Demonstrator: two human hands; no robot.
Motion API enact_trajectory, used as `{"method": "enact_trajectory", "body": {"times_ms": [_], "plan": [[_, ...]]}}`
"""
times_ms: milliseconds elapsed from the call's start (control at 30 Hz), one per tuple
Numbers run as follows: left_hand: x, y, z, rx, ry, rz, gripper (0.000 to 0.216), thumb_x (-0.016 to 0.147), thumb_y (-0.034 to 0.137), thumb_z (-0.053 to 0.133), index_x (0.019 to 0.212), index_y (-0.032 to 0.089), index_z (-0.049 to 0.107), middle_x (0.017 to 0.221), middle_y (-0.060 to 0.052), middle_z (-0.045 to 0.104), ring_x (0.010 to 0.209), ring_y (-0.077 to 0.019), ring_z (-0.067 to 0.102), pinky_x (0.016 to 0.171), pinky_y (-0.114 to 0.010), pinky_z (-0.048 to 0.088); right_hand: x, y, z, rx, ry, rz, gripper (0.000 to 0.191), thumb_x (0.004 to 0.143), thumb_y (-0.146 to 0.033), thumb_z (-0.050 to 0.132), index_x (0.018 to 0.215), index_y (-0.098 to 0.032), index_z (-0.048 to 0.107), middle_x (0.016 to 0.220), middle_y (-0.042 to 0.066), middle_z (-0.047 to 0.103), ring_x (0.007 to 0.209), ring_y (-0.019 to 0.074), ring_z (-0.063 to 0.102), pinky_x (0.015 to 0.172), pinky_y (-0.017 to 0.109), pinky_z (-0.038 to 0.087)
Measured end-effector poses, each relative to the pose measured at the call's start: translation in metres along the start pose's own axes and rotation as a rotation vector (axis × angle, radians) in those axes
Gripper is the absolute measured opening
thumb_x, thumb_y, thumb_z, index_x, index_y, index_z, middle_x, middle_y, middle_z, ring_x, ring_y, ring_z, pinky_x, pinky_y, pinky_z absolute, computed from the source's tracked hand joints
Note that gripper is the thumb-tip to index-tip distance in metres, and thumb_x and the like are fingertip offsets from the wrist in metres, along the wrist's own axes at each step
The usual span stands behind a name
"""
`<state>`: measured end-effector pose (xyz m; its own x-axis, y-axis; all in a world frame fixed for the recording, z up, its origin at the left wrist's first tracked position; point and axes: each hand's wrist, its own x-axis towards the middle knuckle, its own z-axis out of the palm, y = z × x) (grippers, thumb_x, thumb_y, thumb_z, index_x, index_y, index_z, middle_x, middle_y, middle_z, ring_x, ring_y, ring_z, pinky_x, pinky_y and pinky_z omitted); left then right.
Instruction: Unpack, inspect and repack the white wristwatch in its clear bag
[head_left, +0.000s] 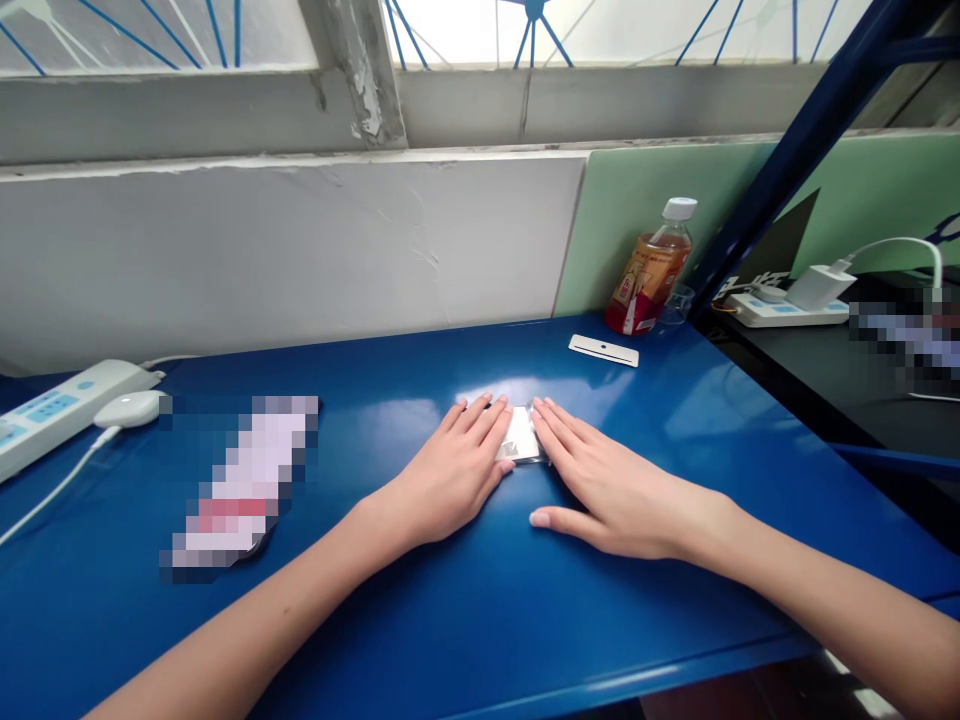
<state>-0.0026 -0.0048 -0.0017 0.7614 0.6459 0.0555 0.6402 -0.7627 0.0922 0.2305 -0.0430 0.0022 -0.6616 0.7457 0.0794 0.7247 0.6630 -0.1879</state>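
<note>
A small flat white item (523,436), which looks to be in a clear plastic sleeve, lies on the blue tabletop (465,620). My left hand (457,475) rests flat over its left side, with fingers stretched out and covering part of it. From the right, my right hand (600,480) touches the clear edge with its outstretched fingertips, its thumb spread apart and lying toward the left. Much of the item stays hidden under my fingers, so I cannot tell its exact kind. Neither hand grips anything.
A blurred-out phone (255,480) lies at left beside a white power strip (52,415) with a plugged-in charger (129,408). At the back right are a white card strip (604,350) and a drink bottle (651,275). A blue metal post (787,150) rises beyond them.
</note>
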Motion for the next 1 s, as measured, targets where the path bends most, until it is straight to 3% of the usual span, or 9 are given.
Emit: {"method": "enact_trajectory", "body": {"times_ms": [233, 467, 567, 700, 867, 1000], "plan": [[0.001, 0.0, 0.0, -0.011, 0.016, 0.008, 0.055, 0.106, 0.038, 0.027, 0.153, 0.009, 0.028, 0.159, -0.019, 0.028, 0.149, -0.0329, 0.02, 0.118, -0.052, 0.023, 0.002, -0.002, 0.004, -0.012, 0.125, -0.024, 0.098, 0.088, -0.071, 0.048, 0.152, 0.001, 0.029, 0.154, 0.029, 0.031, 0.145, 0.0402, 0.028, 0.113, 0.056, 0.038], [0.001, 0.0, 0.001, 0.004, 0.01, 0.004, 0.057, 0.105, 0.038, 0.028, 0.152, 0.006, 0.029, 0.159, -0.018, 0.029, 0.149, -0.0344, 0.02, 0.119, -0.052, 0.023, 0.006, -0.005, 0.003, -0.035, 0.15, -0.043, 0.097, 0.087, -0.072, 0.047, 0.146, 0.004, 0.037, 0.15, 0.032, 0.038, 0.143, 0.0426, 0.033, 0.11, 0.057, 0.041], [0.001, 0.0, 0.001, -0.02, 0.024, 0.004, 0.057, 0.105, 0.038, 0.027, 0.151, 0.004, 0.03, 0.158, -0.019, 0.032, 0.149, -0.0343, 0.021, 0.119, -0.052, 0.023, 0.011, -0.002, 0.001, 0.032, 0.192, -0.027, 0.077, 0.095, -0.06, 0.045, 0.14, 0.002, 0.048, 0.144, 0.029, 0.049, 0.139, 0.0392, 0.042, 0.11, 0.053, 0.043], [0.0, -0.002, 0.003, -0.092, 0.074, 0.001, 0.053, 0.106, 0.037, 0.027, 0.151, 0.009, 0.03, 0.157, -0.018, 0.034, 0.149, -0.0304, 0.023, 0.119, -0.051, 0.025, 0.017, 0.016, -0.001, 0.133, 0.284, -0.023, 0.043, 0.103, -0.032, 0.035, 0.128, -0.01, 0.062, 0.133, 0.017, 0.064, 0.132, 0.0312, 0.052, 0.11, 0.051, 0.043], [-0.002, -0.004, 0.002, -0.182, 0.101, 0.007, 0.051, 0.107, 0.036, 0.027, 0.153, 0.014, 0.027, 0.159, -0.015, 0.032, 0.149, -0.0258, 0.023, 0.12, -0.047, 0.027, 0.019, 0.044, 0.0, 0.219, 0.372, -0.04, 0.037, 0.098, -0.017, 0.041, 0.129, -0.017, 0.061, 0.131, 0.013, 0.065, 0.122, 0.0248, 0.06, 0.103, 0.044, 0.05], [-0.004, -0.004, 0.001, -0.241, 0.124, 0.053, 0.051, 0.107, 0.034, 0.029, 0.155, 0.019, 0.023, 0.161, -0.011, 0.028, 0.15, -0.0235, 0.019, 0.121, -0.045, 0.026, 0.02, 0.05, -0.001, 0.315, 0.414, -0.087, 0.029, 0.095, -0.016, 0.052, 0.119, -0.02, 0.068, 0.119, 0.01, 0.07, 0.109, 0.0225, 0.067, 0.095, 0.038, 0.055]]}}
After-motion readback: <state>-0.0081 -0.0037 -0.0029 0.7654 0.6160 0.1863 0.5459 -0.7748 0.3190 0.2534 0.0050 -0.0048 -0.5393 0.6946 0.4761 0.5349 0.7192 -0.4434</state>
